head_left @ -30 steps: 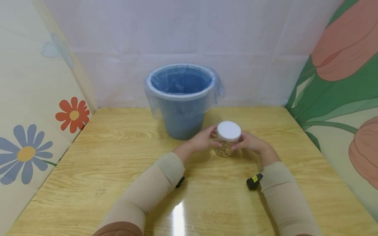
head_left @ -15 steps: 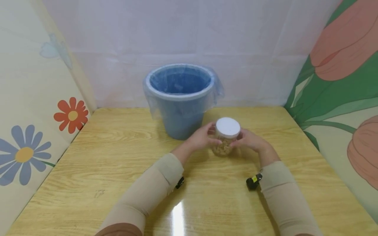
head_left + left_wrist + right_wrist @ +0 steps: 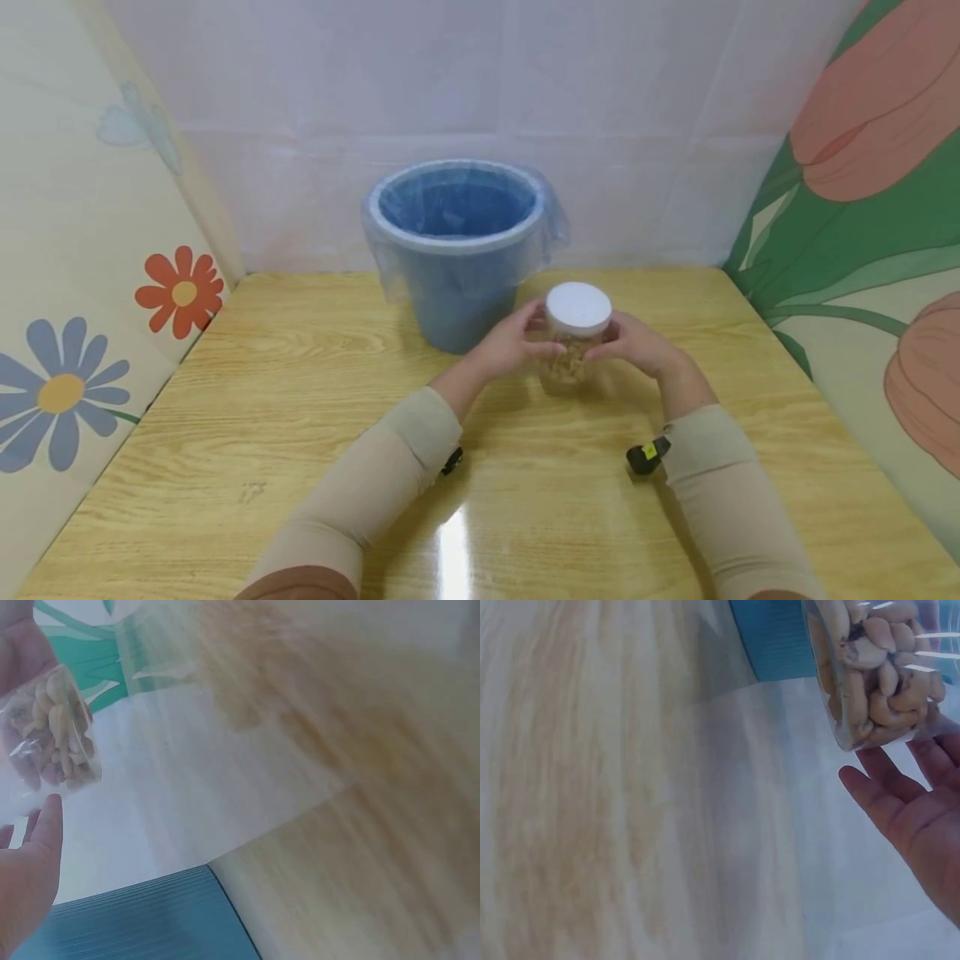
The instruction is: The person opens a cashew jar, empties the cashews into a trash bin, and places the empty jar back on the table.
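Jar (image 3: pixel 573 354), head view: clear and round, topped with a flat white lid (image 3: pixel 578 305), part filled with pale tan nuts (image 3: pixel 567 368); upright, just right of the blue bucket (image 3: pixel 459 304), apparently off the table (image 3: pixel 315 358).
Grip, head view: pinched between left hand (image 3: pixel 506 346) and right hand (image 3: pixel 637 343), with thumbs in front and other fingers mostly hidden behind.
Table, head view: bounded by a white wall (image 3: pixel 300 192) behind and painted walls (image 3: pixel 75 208) at the sides; open in front of the jar, blocked behind-left by the bucket.
Jar, left wrist view: cut off by the left edge, aslant, with nuts showing through the side.
Grip, left wrist view: flanked by both hands, each cut off; exact contact hard to tell.
Jar, right wrist view: cut off at top and right, shiny, with base clear of the blurred table.
Grip, right wrist view: held with right hand's fingers, partly hidden by the jar.
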A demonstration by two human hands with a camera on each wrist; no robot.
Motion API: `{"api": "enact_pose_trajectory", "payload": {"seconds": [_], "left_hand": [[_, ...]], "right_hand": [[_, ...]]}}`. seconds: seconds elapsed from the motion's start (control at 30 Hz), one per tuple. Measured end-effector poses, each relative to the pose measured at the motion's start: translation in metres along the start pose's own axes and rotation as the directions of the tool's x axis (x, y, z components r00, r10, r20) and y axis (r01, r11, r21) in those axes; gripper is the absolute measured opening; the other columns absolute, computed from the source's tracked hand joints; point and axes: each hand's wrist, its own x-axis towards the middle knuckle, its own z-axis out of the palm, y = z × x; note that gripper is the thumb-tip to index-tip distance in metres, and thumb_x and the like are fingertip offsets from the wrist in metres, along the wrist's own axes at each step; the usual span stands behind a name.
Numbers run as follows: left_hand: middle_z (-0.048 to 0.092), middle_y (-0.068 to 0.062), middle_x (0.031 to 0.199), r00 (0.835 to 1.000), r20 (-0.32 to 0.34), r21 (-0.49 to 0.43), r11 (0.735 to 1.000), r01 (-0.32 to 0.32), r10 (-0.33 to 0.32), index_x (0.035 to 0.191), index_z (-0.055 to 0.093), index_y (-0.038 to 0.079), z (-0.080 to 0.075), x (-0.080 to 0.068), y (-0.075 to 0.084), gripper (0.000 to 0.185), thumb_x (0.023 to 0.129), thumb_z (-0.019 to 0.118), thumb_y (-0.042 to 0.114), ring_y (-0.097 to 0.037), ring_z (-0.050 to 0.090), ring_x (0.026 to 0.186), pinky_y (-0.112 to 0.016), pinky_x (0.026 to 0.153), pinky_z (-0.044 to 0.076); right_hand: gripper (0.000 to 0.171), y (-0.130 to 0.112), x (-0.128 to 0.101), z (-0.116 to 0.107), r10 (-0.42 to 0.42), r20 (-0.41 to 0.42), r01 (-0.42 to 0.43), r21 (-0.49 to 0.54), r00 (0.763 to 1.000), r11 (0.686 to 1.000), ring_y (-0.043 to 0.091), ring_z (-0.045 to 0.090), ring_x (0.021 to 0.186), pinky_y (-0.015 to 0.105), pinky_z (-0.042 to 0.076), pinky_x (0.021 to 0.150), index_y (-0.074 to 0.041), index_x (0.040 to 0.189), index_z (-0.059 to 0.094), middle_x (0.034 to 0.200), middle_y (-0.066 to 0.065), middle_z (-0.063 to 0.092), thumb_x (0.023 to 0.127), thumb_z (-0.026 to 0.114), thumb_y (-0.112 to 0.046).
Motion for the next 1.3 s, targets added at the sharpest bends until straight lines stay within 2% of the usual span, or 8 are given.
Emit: {"api": "enact_pose_trajectory", "payload": {"seconds": [0.17, 0.33, 0.57, 0.83, 1.1, 1.3], "left_hand": [[0.044, -0.003, 0.136, 1.000, -0.011, -0.050, 0.999, -0.015, 0.014, 0.142, 0.029, 0.022, 0.000, -0.001, 0.006, 0.085, 0.073, 0.077, 0.029, -0.021, 0.046, 0.120, -0.035, 0.093, 0.045], [0.042, -0.005, 0.137, 0.999, -0.029, -0.100, 0.994, -0.044, 0.042, 0.143, 0.027, 0.020, 0.002, -0.004, 0.012, 0.087, 0.072, 0.078, 0.026, -0.022, 0.044, 0.122, -0.032, 0.095, 0.044], [0.043, -0.003, 0.136, 0.996, -0.046, -0.102, 0.992, -0.075, 0.071, 0.143, 0.026, 0.023, -0.002, -0.014, 0.026, 0.086, 0.073, 0.076, 0.028, -0.021, 0.044, 0.122, -0.033, 0.096, 0.044], [0.043, -0.004, 0.138, 0.994, -0.063, -0.089, 0.991, -0.099, 0.094, 0.145, 0.023, 0.023, -0.012, -0.023, 0.039, 0.090, 0.073, 0.075, 0.031, -0.019, 0.045, 0.121, -0.032, 0.095, 0.044], [0.048, -0.002, 0.133, 0.987, -0.092, -0.089, 0.987, -0.137, 0.128, 0.141, 0.030, 0.024, -0.026, -0.028, 0.049, 0.083, 0.073, 0.076, 0.028, -0.015, 0.048, 0.118, -0.031, 0.094, 0.045], [0.050, -0.001, 0.132, 0.987, -0.102, -0.083, 0.988, -0.132, 0.124, 0.141, 0.030, 0.027, -0.035, -0.031, 0.051, 0.083, 0.072, 0.076, 0.031, -0.013, 0.049, 0.117, -0.034, 0.096, 0.043]], "right_hand": [[0.078, -0.009, 0.000, 0.001, -0.016, -0.021, 0.017, 0.016, 1.000, 1.000, 0.037, 0.035, 0.127, 0.051, 0.030, 0.104, -0.001, 0.139, 0.031, 0.142, 0.019, 0.034, 0.073, 0.073, -0.005], [0.075, -0.013, 0.000, 0.001, -0.047, -0.029, 0.048, 0.008, 0.998, 0.999, 0.037, 0.040, 0.123, 0.048, 0.036, 0.101, 0.002, 0.137, 0.033, 0.138, 0.021, 0.038, 0.074, 0.073, -0.004], [0.072, -0.028, -0.003, 0.002, -0.103, -0.028, 0.103, 0.003, 0.994, 0.995, 0.037, 0.043, 0.120, 0.042, 0.041, 0.097, 0.006, 0.134, 0.034, 0.135, 0.024, 0.039, 0.073, 0.070, 0.001], [0.072, -0.043, -0.003, 0.005, -0.153, -0.037, 0.153, 0.000, 0.987, 0.988, 0.029, 0.046, 0.117, 0.033, 0.043, 0.095, 0.004, 0.136, 0.032, 0.136, 0.022, 0.039, 0.074, 0.068, 0.002], [0.076, -0.060, 0.000, 0.006, -0.179, 0.009, 0.178, 0.015, 0.984, 0.984, 0.033, 0.043, 0.120, 0.034, 0.044, 0.095, 0.002, 0.138, 0.028, 0.137, 0.021, 0.037, 0.074, 0.068, 0.002], [0.080, -0.069, 0.005, 0.008, -0.181, 0.050, 0.181, 0.006, 0.982, 0.984, 0.035, 0.043, 0.120, 0.039, 0.043, 0.096, -0.002, 0.140, 0.025, 0.136, 0.021, 0.037, 0.074, 0.070, 0.002]]}}
